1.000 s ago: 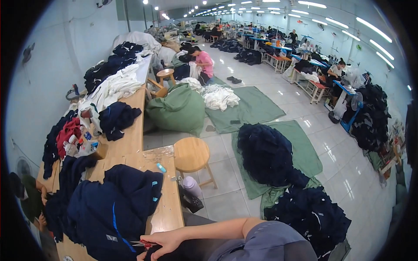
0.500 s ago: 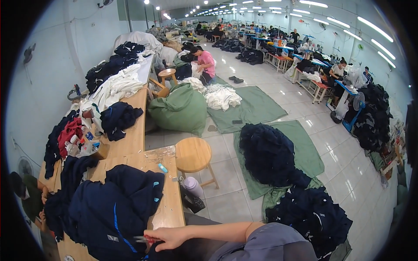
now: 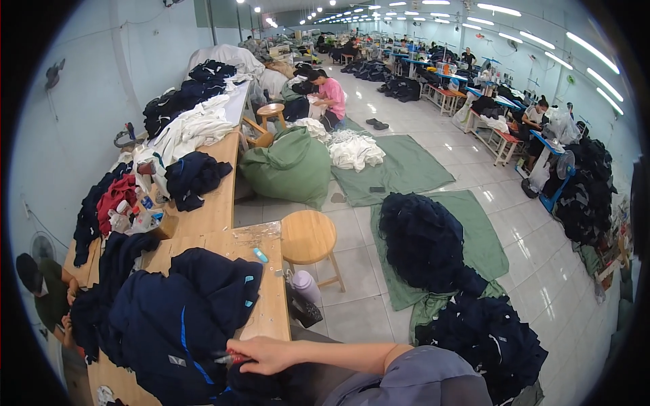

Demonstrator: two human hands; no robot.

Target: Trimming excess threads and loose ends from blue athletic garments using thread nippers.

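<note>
My right hand [image 3: 264, 354] reaches in from the right, its fingers closed on red-handled thread snips [image 3: 231, 356]. The metal blades point left, at the edge of a large dark navy garment [image 3: 152, 328] spread over the wooden table. That garment has a bright blue stripe, a pale printed mark and small light-blue tags. Below my right hand more dark cloth [image 3: 257, 384] hangs at the table's edge. My left hand does not show.
A person [image 3: 49, 287] handles dark cloth at the table's left side. A round wooden stool [image 3: 308, 237] and a lilac bottle [image 3: 306, 287] stand to the right. Navy garment piles [image 3: 423, 240] lie on green sheets. A light-blue object [image 3: 260, 254] lies on the table [image 3: 261, 238].
The whole view has shifted slightly, so the room sits a little further right. My right hand, still holding the snips, is slightly higher in the picture. The navy garment stays spread on the table.
</note>
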